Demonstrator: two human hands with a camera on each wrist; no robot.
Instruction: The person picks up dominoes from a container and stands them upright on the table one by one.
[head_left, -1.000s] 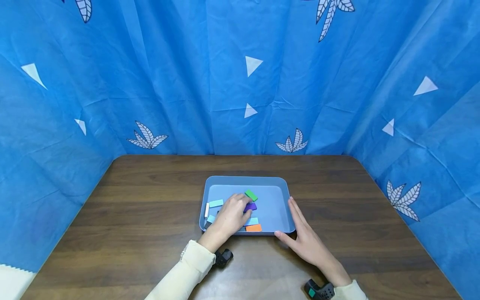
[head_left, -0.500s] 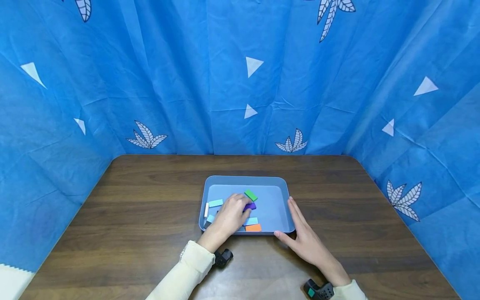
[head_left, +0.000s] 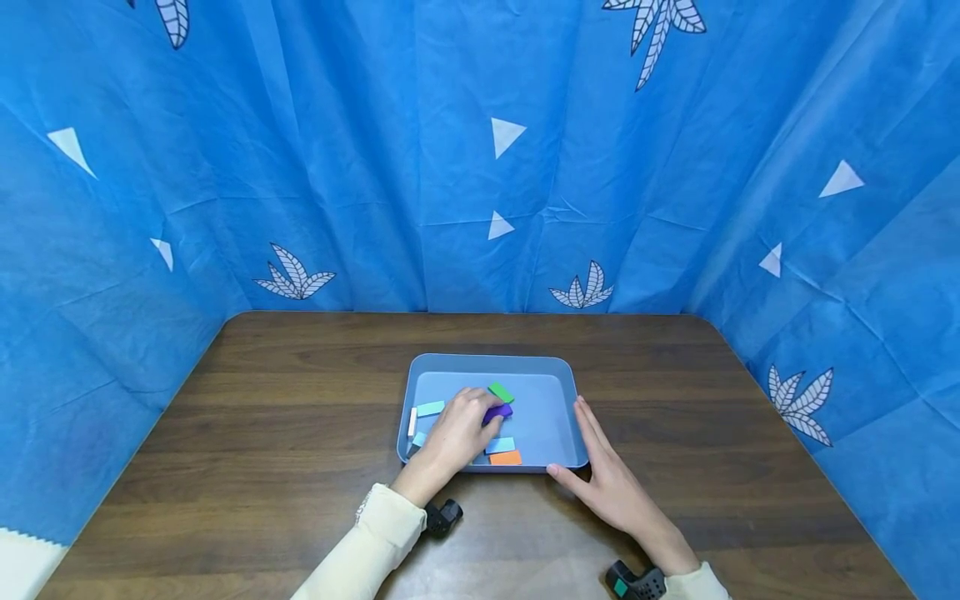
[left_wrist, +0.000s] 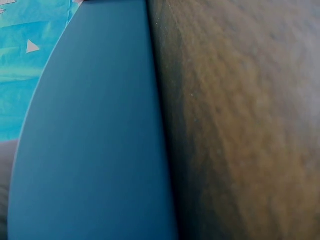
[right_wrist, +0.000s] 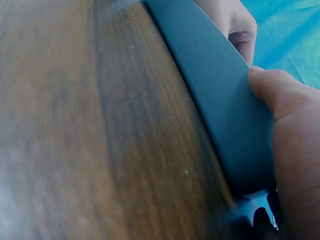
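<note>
My left hand (head_left: 459, 427) reaches over the front rim into the blue tray (head_left: 543, 417) and pinches a purple block (head_left: 498, 412) between thumb and fingers. Just beyond it lies a green block (head_left: 500, 392). Nearer the front are a light blue block (head_left: 500, 446) and an orange block (head_left: 506, 457). My right hand (head_left: 618, 487) rests against the tray's front right corner, its fingers straight along the right side. In the right wrist view its thumb (right_wrist: 280, 90) touches the rim. The left wrist view shows only the tray wall (left_wrist: 95, 130) and wood, not the held block.
Left of my left hand, another light blue block (head_left: 431, 408) and a white block (head_left: 412, 422) lie inside the tray, with more blocks partly covered by the wrist. The tray stands on a brown wooden table (head_left: 300, 417). A blue curtain (head_left: 420, 150) hangs behind and at both sides.
The purple block has tilted slightly in my left fingers. My right hand keeps its place at the tray corner. The head view has shifted a little.
</note>
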